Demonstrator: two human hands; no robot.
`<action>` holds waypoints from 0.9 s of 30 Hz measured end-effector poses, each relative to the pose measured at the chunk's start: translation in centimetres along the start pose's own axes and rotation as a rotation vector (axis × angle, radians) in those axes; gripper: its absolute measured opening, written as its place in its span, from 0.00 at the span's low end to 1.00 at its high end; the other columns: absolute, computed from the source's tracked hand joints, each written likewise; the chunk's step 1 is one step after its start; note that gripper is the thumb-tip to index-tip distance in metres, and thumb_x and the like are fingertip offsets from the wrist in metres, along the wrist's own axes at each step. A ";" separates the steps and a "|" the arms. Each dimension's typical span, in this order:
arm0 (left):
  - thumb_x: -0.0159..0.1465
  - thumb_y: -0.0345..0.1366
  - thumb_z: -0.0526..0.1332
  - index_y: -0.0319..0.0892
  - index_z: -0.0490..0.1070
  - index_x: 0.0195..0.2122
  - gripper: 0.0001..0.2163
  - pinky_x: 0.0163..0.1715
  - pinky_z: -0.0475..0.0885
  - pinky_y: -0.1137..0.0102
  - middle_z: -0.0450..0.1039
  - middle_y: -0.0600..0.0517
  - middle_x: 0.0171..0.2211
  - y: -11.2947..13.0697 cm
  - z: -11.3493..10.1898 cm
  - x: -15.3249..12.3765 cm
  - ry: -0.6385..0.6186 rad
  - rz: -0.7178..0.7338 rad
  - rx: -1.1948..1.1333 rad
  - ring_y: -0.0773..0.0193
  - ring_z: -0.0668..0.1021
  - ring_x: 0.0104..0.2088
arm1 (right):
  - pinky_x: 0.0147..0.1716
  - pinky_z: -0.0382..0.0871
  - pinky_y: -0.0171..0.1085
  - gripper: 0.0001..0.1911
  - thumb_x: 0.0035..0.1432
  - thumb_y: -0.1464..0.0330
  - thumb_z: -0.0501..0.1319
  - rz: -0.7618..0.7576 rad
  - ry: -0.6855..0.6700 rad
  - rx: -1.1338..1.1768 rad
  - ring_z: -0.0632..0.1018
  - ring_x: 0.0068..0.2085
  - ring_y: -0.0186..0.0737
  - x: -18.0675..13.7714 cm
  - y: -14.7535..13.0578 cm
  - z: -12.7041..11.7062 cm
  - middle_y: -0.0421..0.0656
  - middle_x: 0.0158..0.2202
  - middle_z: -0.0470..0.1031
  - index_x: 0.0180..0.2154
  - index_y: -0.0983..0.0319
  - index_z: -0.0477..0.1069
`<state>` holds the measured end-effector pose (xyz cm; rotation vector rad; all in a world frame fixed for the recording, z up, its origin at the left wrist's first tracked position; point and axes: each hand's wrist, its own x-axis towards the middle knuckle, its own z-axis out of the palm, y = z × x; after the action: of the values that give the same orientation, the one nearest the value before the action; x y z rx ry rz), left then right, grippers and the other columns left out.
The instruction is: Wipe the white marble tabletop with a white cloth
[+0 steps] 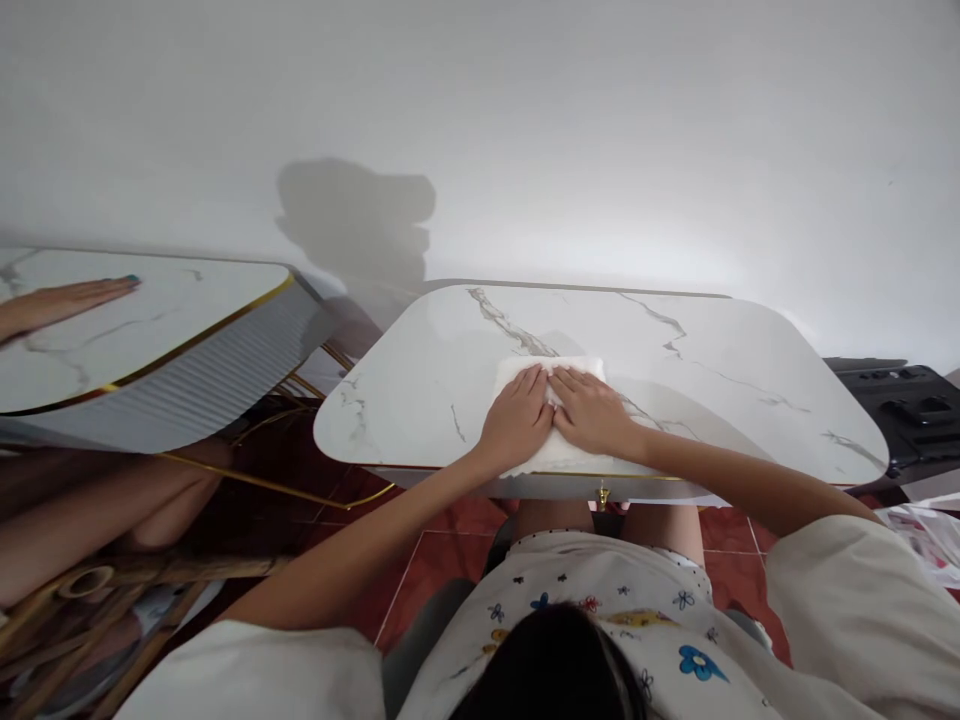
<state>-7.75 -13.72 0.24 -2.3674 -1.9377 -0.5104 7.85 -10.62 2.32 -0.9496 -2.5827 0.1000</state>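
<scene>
A folded white cloth (555, 455) lies on the white marble table (720, 390) near its front edge. My left hand (517, 415) and my right hand (592, 408) rest flat on top of the cloth, side by side, fingers stretched forward and touching at the middle. Both palms press down on the fabric. Neither hand grips anything.
A second marble table (150, 340) with gold trim stands at the left; another person's hand (67, 300) lies flat on it and their legs (90, 520) show below. A black object (900, 405) sits at the right. A white wall (525, 130) rises behind; red floor tiles (450, 540) lie below.
</scene>
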 end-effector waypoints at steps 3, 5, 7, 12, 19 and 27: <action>0.65 0.36 0.44 0.29 0.56 0.62 0.25 0.64 0.54 0.60 0.56 0.39 0.64 -0.6 0.2 2.7 -0.029 -0.003 0.000 0.54 0.59 0.64 | 0.61 0.54 0.43 0.25 0.61 0.69 0.49 0.017 0.010 -0.008 0.64 0.61 0.45 1.8 1.7 0.4 0.52 0.60 0.65 0.59 0.71 0.62; 0.65 0.35 0.44 0.27 0.57 0.61 0.25 0.64 0.54 0.61 0.56 0.38 0.63 -1.3 0.4 4.4 -0.022 -0.009 -0.004 0.55 0.59 0.64 | 0.60 0.55 0.42 0.25 0.61 0.70 0.49 0.025 -0.004 -0.017 0.64 0.61 0.46 3.4 2.7 0.6 0.52 0.59 0.66 0.58 0.72 0.62; 0.65 0.34 0.44 0.27 0.58 0.60 0.24 0.64 0.55 0.61 0.58 0.38 0.63 -2.1 0.7 6.0 0.008 -0.012 -0.008 0.54 0.60 0.64 | 0.60 0.55 0.41 0.24 0.61 0.71 0.49 0.035 -0.015 -0.017 0.65 0.60 0.45 5.1 3.6 0.9 0.52 0.59 0.66 0.58 0.72 0.63; 0.65 0.34 0.45 0.32 0.61 0.59 0.23 0.63 0.56 0.60 0.60 0.41 0.62 -4.4 1.6 9.7 0.064 -0.069 -0.033 0.54 0.62 0.63 | 0.59 0.56 0.39 0.22 0.62 0.70 0.50 0.039 -0.012 0.013 0.65 0.60 0.42 9.0 6.1 1.6 0.48 0.59 0.67 0.57 0.67 0.64; 0.65 0.32 0.45 0.32 0.62 0.58 0.22 0.62 0.58 0.60 0.62 0.40 0.60 -6.9 3.3 15.1 0.121 -0.048 -0.016 0.54 0.64 0.62 | 0.60 0.55 0.39 0.23 0.62 0.71 0.50 0.079 0.002 -0.005 0.65 0.61 0.42 13.4 9.5 2.7 0.49 0.61 0.65 0.58 0.67 0.64; 0.65 0.30 0.45 0.34 0.64 0.56 0.20 0.61 0.59 0.62 0.65 0.41 0.59 -5.9 4.7 20.8 0.109 0.003 -0.001 0.56 0.66 0.60 | 0.61 0.55 0.41 0.24 0.62 0.71 0.48 0.217 0.016 0.001 0.64 0.61 0.43 14.9 13.7 2.6 0.47 0.62 0.63 0.59 0.66 0.63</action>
<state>-8.89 8.32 0.50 -2.2902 -1.8884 -0.6262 4.85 9.55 2.18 -1.2228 -2.4568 0.1523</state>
